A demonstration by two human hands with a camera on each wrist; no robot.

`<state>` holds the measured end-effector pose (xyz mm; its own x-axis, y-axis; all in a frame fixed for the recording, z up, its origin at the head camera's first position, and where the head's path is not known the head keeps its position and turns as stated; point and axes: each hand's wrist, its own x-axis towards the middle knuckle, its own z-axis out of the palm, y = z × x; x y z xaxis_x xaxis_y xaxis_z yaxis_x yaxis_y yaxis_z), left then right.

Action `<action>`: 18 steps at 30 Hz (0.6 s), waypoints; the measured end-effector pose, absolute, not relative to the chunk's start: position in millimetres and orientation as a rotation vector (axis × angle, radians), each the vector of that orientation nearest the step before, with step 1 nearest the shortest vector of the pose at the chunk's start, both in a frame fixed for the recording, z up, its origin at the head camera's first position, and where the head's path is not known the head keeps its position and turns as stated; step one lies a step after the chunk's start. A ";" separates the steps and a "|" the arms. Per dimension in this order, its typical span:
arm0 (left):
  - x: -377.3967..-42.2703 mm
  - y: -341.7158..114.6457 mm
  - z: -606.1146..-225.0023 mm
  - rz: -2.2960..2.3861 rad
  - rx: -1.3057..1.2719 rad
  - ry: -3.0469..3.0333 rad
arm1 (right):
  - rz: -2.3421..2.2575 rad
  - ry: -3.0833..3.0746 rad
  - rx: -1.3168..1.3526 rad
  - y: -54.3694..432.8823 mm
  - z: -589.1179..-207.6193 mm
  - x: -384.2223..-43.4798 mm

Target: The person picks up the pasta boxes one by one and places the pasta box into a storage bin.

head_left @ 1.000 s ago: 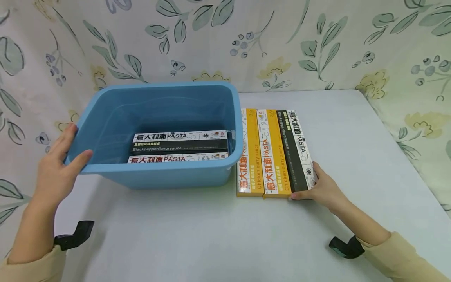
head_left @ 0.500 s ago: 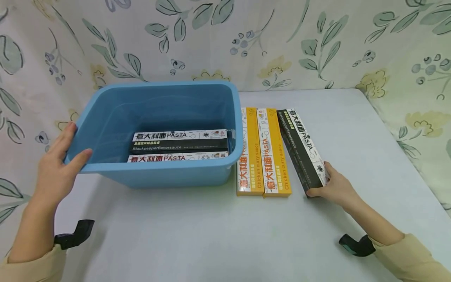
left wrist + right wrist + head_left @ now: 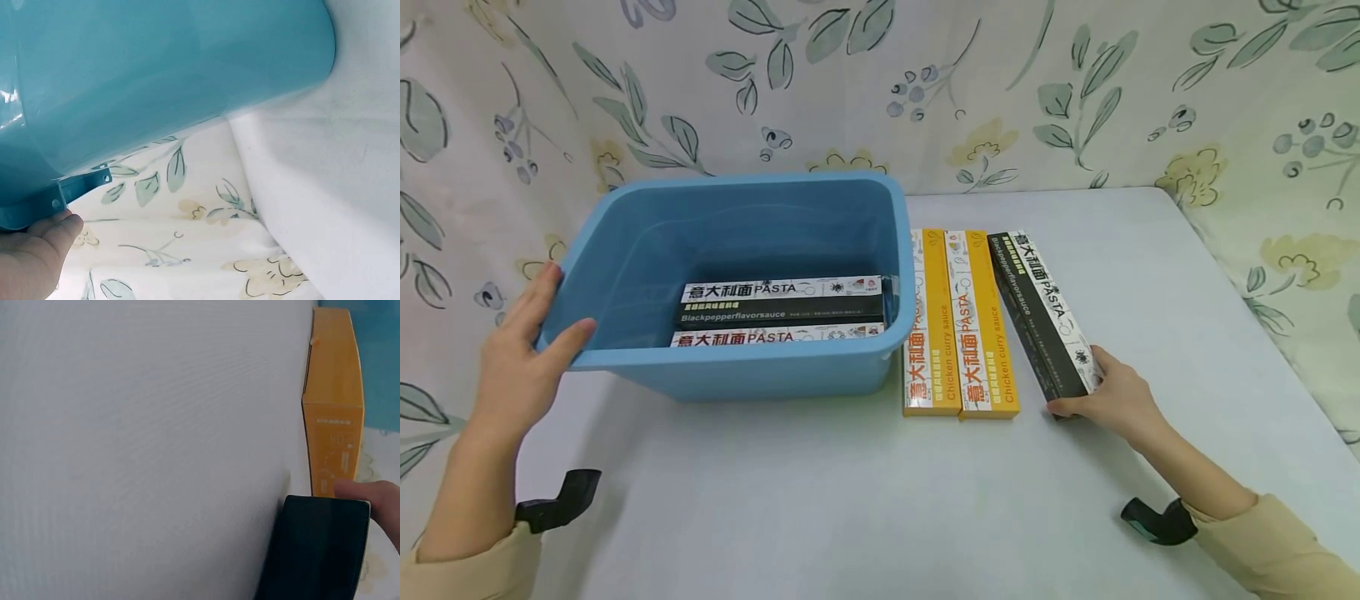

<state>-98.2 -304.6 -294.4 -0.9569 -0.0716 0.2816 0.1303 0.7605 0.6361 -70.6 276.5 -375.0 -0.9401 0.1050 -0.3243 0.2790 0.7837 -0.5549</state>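
Note:
My left hand (image 3: 523, 358) grips the left rim of a blue plastic tub (image 3: 760, 375), thumb over the edge. In the left wrist view, fingers (image 3: 59, 234) curl under the tub's rim. Inside the tub lie a black-and-white pasta box (image 3: 782, 304) and one with red lettering (image 3: 775, 336), partly hidden by the front wall. My right hand (image 3: 1112, 396) holds the near end of another black pepper pasta box (image 3: 1041, 325), which slants on the table. The right wrist view shows its dark end (image 3: 322, 544) with the thumb (image 3: 369, 490) at its side.
Two yellow chicken curry pasta boxes (image 3: 932, 325) lie side by side between the tub and the slanted black box. The white table (image 3: 850, 500) meets a floral cloth (image 3: 985, 100) at the back and sides.
My right hand has swung the black box's near end rightward, opening a wedge-shaped gap beside the yellow boxes. It has barely moved over the last half second. The left hand and tub stay put.

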 end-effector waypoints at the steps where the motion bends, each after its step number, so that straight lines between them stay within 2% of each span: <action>1: -98.3 -304.5 -294.5 -0.996 -0.044 -2.672 | -0.915 2.694 0.320 277.7 -374.7 -70.5; 18: -98.6 -303.4 -293.8 -1.005 -0.047 -2.671 | -1.168 2.625 0.431 292.2 -362.8 -68.4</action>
